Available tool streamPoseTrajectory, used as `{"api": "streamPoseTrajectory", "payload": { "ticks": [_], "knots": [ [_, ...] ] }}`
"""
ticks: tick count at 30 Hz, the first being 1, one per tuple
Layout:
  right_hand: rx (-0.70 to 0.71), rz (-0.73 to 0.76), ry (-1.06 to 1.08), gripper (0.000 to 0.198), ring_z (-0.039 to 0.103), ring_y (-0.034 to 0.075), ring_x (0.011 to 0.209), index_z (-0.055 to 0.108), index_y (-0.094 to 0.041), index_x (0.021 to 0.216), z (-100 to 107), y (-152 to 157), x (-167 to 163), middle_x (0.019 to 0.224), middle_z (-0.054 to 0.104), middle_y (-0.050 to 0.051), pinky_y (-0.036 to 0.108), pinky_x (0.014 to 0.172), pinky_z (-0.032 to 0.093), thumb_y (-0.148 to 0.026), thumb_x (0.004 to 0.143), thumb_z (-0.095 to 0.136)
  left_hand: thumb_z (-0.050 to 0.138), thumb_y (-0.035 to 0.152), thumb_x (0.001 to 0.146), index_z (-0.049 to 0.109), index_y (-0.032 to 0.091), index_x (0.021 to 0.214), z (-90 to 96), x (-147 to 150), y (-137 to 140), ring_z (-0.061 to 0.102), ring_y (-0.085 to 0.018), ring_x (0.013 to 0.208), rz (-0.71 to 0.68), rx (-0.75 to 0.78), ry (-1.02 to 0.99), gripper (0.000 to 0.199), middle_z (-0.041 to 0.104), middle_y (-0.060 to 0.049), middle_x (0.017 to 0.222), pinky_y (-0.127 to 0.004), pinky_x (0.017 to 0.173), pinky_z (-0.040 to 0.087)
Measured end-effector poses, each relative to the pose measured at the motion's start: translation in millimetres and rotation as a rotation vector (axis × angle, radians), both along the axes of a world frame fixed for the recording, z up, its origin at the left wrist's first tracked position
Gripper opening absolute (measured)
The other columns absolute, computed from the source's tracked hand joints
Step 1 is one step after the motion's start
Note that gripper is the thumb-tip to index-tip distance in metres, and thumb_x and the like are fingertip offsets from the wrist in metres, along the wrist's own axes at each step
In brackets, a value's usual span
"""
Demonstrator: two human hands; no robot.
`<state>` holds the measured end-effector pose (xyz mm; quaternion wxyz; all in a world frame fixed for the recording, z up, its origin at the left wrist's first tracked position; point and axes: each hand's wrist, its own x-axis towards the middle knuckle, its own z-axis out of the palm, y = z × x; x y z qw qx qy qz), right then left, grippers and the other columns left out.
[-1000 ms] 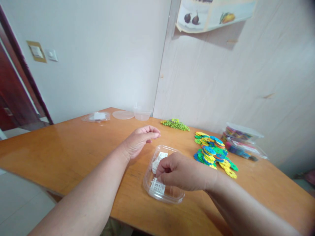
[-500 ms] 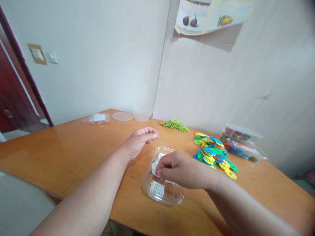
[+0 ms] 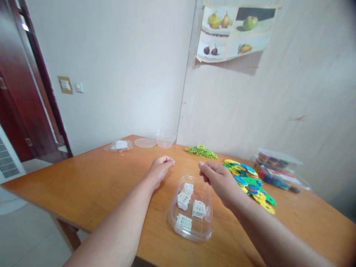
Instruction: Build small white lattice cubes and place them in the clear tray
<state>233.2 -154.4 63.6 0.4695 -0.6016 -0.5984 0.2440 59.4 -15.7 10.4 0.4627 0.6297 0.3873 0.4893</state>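
A clear plastic tray (image 3: 210,218) lies on the table in front of me, with several small white latticed plastic pieces (image 3: 183,200) in it. Beyond the tray's left side hovers my left hand (image 3: 161,171), fingers curled in and thumb against them. My right hand (image 3: 218,180) is raised over the tray's far right corner, its thumb pressed to the bent fingers. Neither hand touches the tray. Whatever lies inside either closed hand, if anything, is hidden.
Right of my right hand lie piled colourful notched discs (image 3: 251,181). Stacked clear boxes (image 3: 278,167) stand behind them. A heap of green pieces (image 3: 201,151) sits near the wall. Further left are a translucent tub (image 3: 165,141), a round lid (image 3: 145,142) and clear packaging (image 3: 119,145).
My right hand has come up out of the tray, away to the right, uncovering the white pieces. The left hand stays curled beside the tray. My view has tilted up and turned slightly left.
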Motion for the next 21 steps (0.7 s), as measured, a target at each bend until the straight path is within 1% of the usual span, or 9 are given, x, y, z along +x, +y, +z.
{"api": "streamPoseTrajectory", "payload": {
  "ticks": [5, 8, 12, 15, 18, 21],
  "knots": [
    [0.010, -0.143, 0.196, 0.044, 0.039, 0.011, 0.055, 0.055, -0.018, 0.068, -13.8, 12.8, 22.8, 0.060, 0.046, -0.002, 0.024, 0.050, 0.028, -0.058, 0.085, 0.050, 0.062, 0.033, 0.069, 0.064, 0.017, 0.071, -11.6, -0.5, 8.3, 0.052, -0.013, 0.065, 0.052, 0.009, 0.034, 0.016, 0.061, 0.001, 0.066, -0.025, 0.064, 0.037],
    [-0.023, -0.196, 0.249, 0.044, 0.039, 0.011, 0.054, 0.055, -0.018, 0.068, -25.3, 15.3, 38.2, 0.059, 0.046, -0.002, 0.024, 0.049, 0.027, -0.059, 0.082, 0.052, 0.061, 0.032, 0.069, 0.063, 0.018, 0.070, -16.9, -0.9, 11.8, 0.052, -0.013, 0.065, 0.070, 0.011, 0.049, 0.015, 0.061, 0.001, 0.066, -0.025, 0.063, 0.037],
    [-0.085, -0.235, 0.240, 0.046, 0.039, 0.012, 0.052, 0.055, -0.018, 0.068, -46.9, 12.6, 53.6, 0.057, 0.045, -0.003, 0.025, 0.047, 0.027, -0.063, 0.080, 0.051, 0.060, 0.030, 0.068, 0.063, 0.018, 0.067, -21.0, -1.1, 13.3, 0.051, -0.014, 0.063, 0.086, 0.008, 0.056, 0.013, 0.061, 0.000, 0.063, -0.025, 0.060, 0.036],
    [-0.115, -0.244, 0.213, 0.048, 0.038, 0.012, 0.048, 0.053, -0.019, 0.067, -64.9, 9.7, 56.9, 0.054, 0.043, -0.003, 0.026, 0.046, 0.027, -0.065, 0.081, 0.048, 0.060, 0.028, 0.067, 0.062, 0.017, 0.065, -23.0, -1.3, 13.2, 0.049, -0.013, 0.059, 0.113, -0.006, 0.067, 0.011, 0.059, 0.000, 0.060, -0.025, 0.057, 0.035],
    [-0.092, -0.233, 0.189, 0.048, 0.038, 0.013, 0.046, 0.050, -0.021, 0.065, -78.1, 8.1, 55.5, 0.051, 0.042, -0.004, 0.027, 0.045, 0.027, -0.065, 0.082, 0.046, 0.059, 0.026, 0.065, 0.062, 0.017, 0.065, -24.9, -2.5, 13.0, 0.048, -0.013, 0.057, 0.146, -0.016, 0.078, 0.009, 0.057, 0.001, 0.058, -0.025, 0.055, 0.034],
    [-0.051, -0.187, 0.139, 0.048, 0.037, 0.013, 0.047, 0.048, -0.021, 0.063, -84.9, 8.0, 54.2, 0.052, 0.042, -0.004, 0.028, 0.047, 0.029, -0.065, 0.084, 0.044, 0.061, 0.029, 0.065, 0.062, 0.018, 0.066, -26.4, -4.8, 13.2, 0.048, -0.013, 0.057, 0.167, -0.016, 0.082, 0.011, 0.057, 0.001, 0.058, -0.024, 0.054, 0.034]
  ]
}}
